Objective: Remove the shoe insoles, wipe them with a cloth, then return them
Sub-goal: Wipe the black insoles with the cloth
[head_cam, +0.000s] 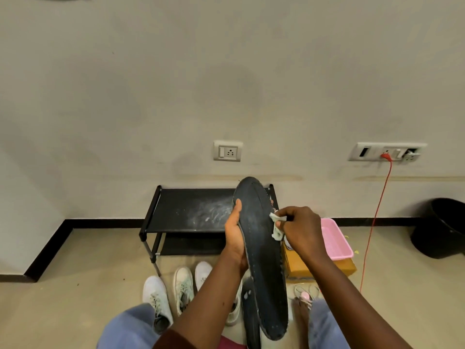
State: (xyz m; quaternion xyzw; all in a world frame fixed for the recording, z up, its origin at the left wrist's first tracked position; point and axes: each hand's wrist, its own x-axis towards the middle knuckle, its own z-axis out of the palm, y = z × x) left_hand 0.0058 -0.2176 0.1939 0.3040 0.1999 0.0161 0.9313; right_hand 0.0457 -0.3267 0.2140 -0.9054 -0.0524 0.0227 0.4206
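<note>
On my head view I have the left hand (235,238) gripping the dark insole (261,248) by its left edge, thumb on its face, held up in front of the black shoe rack (191,210). The right hand (299,230) pinches a pale cloth (278,227) against the insole's right edge. Just right, a pink basket (342,254) sits on a cardboard box (297,267), contents hidden; a black bin (432,243) stands far right

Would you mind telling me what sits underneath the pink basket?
The pink basket rests on a brown cardboard box. The right hand and its forearm hide the box's left part, so anything there cannot be seen.
</note>
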